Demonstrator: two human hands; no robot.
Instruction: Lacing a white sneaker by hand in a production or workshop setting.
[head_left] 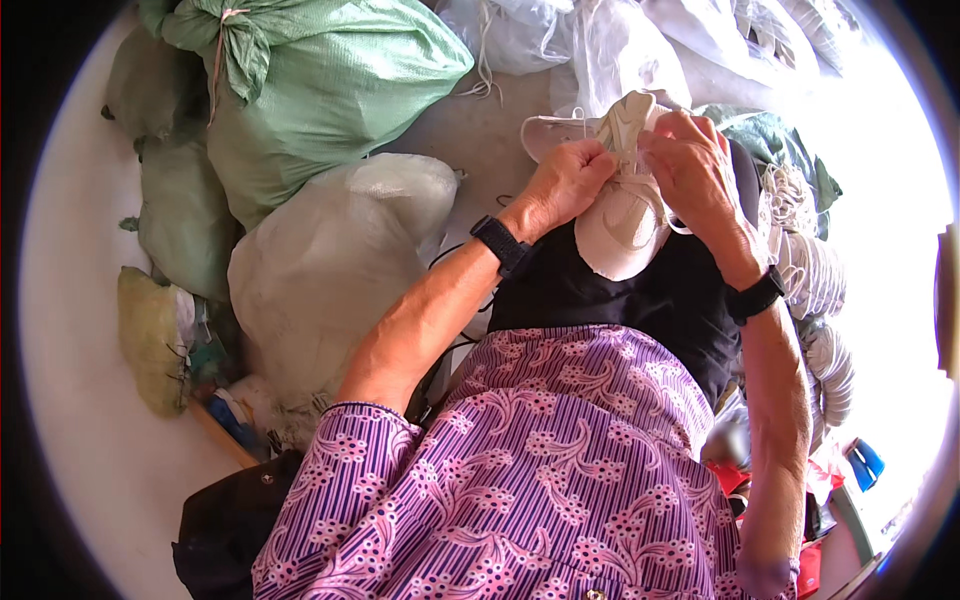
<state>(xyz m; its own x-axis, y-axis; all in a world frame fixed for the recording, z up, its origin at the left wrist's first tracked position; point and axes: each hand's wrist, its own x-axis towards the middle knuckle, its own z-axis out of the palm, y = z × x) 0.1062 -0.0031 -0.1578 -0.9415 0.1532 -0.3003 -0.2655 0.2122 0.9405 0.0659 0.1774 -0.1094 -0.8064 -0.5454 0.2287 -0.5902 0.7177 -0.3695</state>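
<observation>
A white lace-up shoe rests over my lap on black cloth, its toe pointing toward me. At the left of its opening my left hand is closed, thumb and fingers gripping the shoe's edge by the tongue. On the other side my right hand is closed in a pinch, apparently on the white shoelace, which loops out below it. The fingertips are partly hidden, so the exact grip is hard to see. Behind my left hand lies a second pale shoe, partly covered.
Large green woven sacks and a whitish stuffed bag stand at the left. Clear plastic bags lie at the far side. Bundles of white laces are stacked on the right, beside my right forearm.
</observation>
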